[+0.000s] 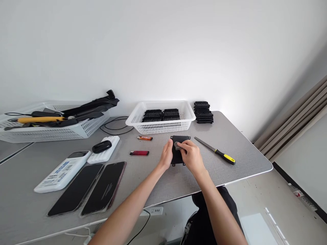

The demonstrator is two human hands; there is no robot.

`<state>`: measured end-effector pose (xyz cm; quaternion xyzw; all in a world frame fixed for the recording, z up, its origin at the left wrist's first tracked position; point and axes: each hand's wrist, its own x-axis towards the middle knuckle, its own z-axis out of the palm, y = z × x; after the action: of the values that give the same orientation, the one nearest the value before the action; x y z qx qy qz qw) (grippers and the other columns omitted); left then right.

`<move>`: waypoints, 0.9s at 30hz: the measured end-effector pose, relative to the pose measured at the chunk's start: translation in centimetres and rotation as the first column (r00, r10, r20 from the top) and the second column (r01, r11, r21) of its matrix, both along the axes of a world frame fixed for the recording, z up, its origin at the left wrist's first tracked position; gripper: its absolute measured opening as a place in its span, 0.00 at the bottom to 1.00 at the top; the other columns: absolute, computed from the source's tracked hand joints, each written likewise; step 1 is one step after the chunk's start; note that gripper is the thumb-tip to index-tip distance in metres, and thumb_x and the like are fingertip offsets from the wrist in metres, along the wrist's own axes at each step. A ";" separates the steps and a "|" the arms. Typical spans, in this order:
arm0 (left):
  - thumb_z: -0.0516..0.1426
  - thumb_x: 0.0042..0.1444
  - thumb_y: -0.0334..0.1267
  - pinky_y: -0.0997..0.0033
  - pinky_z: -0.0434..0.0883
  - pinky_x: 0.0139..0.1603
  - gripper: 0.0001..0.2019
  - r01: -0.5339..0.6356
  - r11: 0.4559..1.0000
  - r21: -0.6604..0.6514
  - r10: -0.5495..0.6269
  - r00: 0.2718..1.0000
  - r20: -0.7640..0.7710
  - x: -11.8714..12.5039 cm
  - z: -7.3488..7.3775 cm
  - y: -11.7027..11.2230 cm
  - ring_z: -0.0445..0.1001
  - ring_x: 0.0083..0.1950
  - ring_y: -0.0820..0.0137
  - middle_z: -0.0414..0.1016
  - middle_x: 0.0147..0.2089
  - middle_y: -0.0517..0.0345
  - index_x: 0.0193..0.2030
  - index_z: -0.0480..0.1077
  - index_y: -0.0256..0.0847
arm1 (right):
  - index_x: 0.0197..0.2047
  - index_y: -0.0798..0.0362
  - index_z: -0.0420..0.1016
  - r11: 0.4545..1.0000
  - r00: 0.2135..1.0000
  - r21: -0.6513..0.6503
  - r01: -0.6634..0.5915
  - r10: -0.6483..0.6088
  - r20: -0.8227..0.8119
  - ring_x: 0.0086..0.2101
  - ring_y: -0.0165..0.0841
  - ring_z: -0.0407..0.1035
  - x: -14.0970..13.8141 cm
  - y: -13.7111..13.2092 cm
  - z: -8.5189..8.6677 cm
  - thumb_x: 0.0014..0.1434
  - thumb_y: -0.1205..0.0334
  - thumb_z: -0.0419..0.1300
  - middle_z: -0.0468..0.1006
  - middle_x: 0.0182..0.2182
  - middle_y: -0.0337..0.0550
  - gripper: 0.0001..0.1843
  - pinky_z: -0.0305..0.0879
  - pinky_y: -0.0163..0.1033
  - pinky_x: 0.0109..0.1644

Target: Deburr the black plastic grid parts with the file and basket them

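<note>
My left hand (pixel 166 156) grips the left edge of a flat black plastic part (pixel 177 158) with small tabs at its corners, its thumb near the top left. Against the part's face, the fingers of my right hand (pixel 192 155) press a small grey piece (pixel 176 145); whether it is cloth or sandpaper I cannot tell. To the right of that hand lies a file (pixel 217 151) with a black and yellow handle. A red lighter (pixel 139 153) and an orange lighter (pixel 144 138) are on the table to the left of my hands.
Behind, a white basket (pixel 163 128) holds several black plastic parts, with more stacked (pixel 203 113) beside it. Another basket (pixel 51 135) at left carries tools and long black pieces. Two phones (pixel 104 189), white power banks (pixel 62 173) and a black case (pixel 101 146) lie front left.
</note>
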<state>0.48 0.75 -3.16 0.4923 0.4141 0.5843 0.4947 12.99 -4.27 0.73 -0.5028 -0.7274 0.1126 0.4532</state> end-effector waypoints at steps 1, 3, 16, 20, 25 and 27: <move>0.53 0.52 0.65 0.63 0.68 0.52 0.29 -0.027 0.999 -0.023 0.027 0.999 0.037 -0.2 -0.1 0.2 0.73 0.50 0.60 0.77 0.41 0.51 0.40 0.74 0.38 | 0.48 0.50 0.79 0.999 0.998 -0.025 -0.041 0.042 0.043 0.39 0.32 0.71 0.0 -0.1 0.0 0.61 0.74 0.52 0.76 0.40 0.45 0.19 0.67 0.35 0.45; 0.54 0.52 0.64 0.62 0.69 0.53 0.30 -0.072 0.996 -0.060 0.078 0.992 0.102 -0.5 -0.1 0.6 0.73 0.53 0.58 0.78 0.44 0.49 0.42 0.73 0.37 | 0.47 0.51 0.80 0.989 0.984 -0.080 -0.123 0.132 0.119 0.38 0.32 0.72 0.0 -0.4 0.1 0.59 0.75 0.53 0.76 0.39 0.44 0.20 0.67 0.34 0.43; 0.53 0.55 0.62 0.59 0.65 0.62 0.28 -0.123 0.987 -0.105 0.137 0.981 0.135 -1.1 -0.8 1.4 0.64 0.66 0.57 0.74 0.56 0.48 0.51 0.72 0.42 | 0.47 0.48 0.80 0.985 0.963 -0.001 -0.174 0.170 -0.211 0.38 0.31 0.73 2.1 -1.3 1.7 0.59 0.71 0.56 0.77 0.40 0.41 0.16 0.68 0.34 0.42; 0.50 0.56 0.64 0.58 0.57 0.68 0.30 -0.003 0.995 -0.098 0.016 0.991 0.131 -0.3 -1.3 0.7 0.53 0.71 0.59 0.68 0.63 0.50 0.55 0.71 0.44 | 0.50 0.51 0.78 0.983 0.939 0.049 0.174 -0.151 -0.310 0.39 0.33 0.72 2.5 -0.1 1.1 0.62 0.67 0.54 0.76 0.40 0.45 0.16 0.68 0.38 0.43; 0.48 0.56 0.65 0.59 0.50 0.70 0.32 0.107 0.992 -0.070 -0.106 0.994 0.022 0.5 -1.2 -0.3 0.50 0.72 0.57 0.65 0.65 0.51 0.55 0.71 0.44 | 0.50 0.52 0.78 0.975 0.953 0.042 0.219 -0.204 -0.226 0.40 0.36 0.72 1.6 0.9 -0.3 0.62 0.69 0.52 0.76 0.40 0.47 0.18 0.68 0.40 0.46; 0.47 0.57 0.64 0.56 0.51 0.70 0.32 0.146 0.989 -0.017 -0.147 0.989 -0.033 0.7 -1.0 -0.5 0.54 0.71 0.56 0.69 0.63 0.50 0.55 0.71 0.42 | 0.51 0.52 0.78 0.985 0.967 0.049 0.165 -0.152 -0.207 0.40 0.35 0.71 0.9 1.0 -0.5 0.61 0.70 0.51 0.76 0.40 0.47 0.19 0.68 0.39 0.46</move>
<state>1.14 0.25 -4.21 0.5276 0.3893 0.5349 0.5329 13.87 -3.30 0.27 -0.5301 -0.6383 0.1024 0.5487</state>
